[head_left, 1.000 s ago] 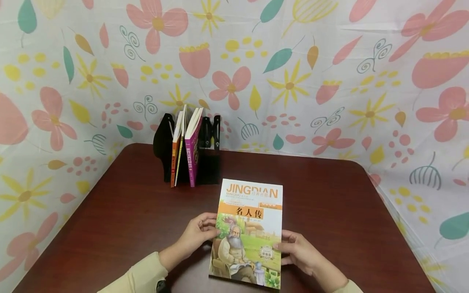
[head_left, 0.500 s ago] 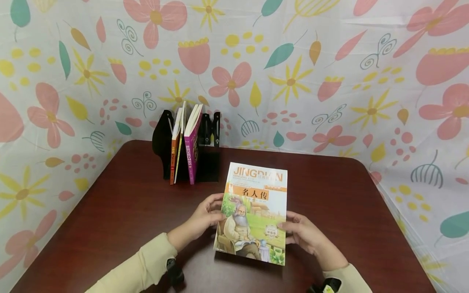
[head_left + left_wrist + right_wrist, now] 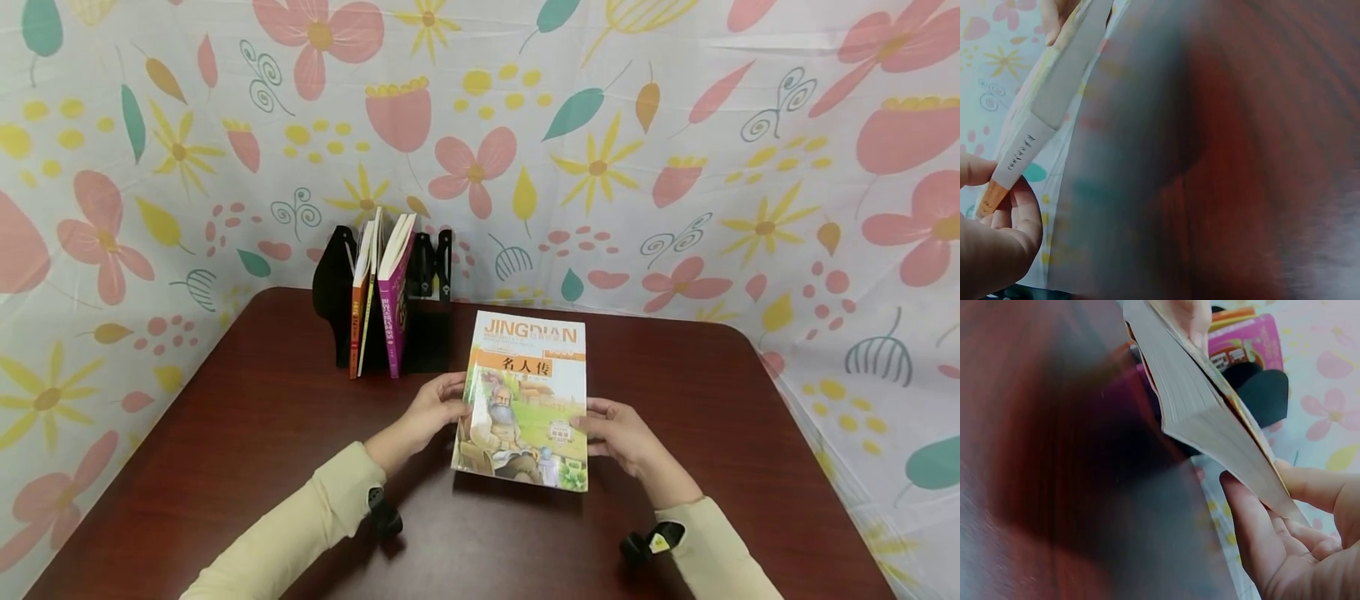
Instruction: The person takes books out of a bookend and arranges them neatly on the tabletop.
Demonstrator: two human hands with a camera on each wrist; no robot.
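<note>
A paperback book (image 3: 525, 400) with an orange title band and a bearded man on its cover is held up off the table, cover toward me. My left hand (image 3: 431, 417) grips its left edge, thumb on the front cover and fingers behind. On the opposite edge, my right hand (image 3: 622, 437) pinches it in the same way. In the left wrist view the book's spine (image 3: 1019, 153) lies between thumb and fingers of the left hand (image 3: 1000, 231). The right wrist view shows the page edges (image 3: 1210, 419) slightly fanned, with the right hand (image 3: 1304, 537) around a corner.
At the back left of the dark red table (image 3: 247, 467) stands a black book stand (image 3: 431, 337). Several books lean in it, among them a purple one (image 3: 393, 317). A flowered cloth (image 3: 600, 208) hangs behind the table.
Both hands have carried the book away from me, toward the back of the table and slightly to the right. The grip of both hands looks the same.
</note>
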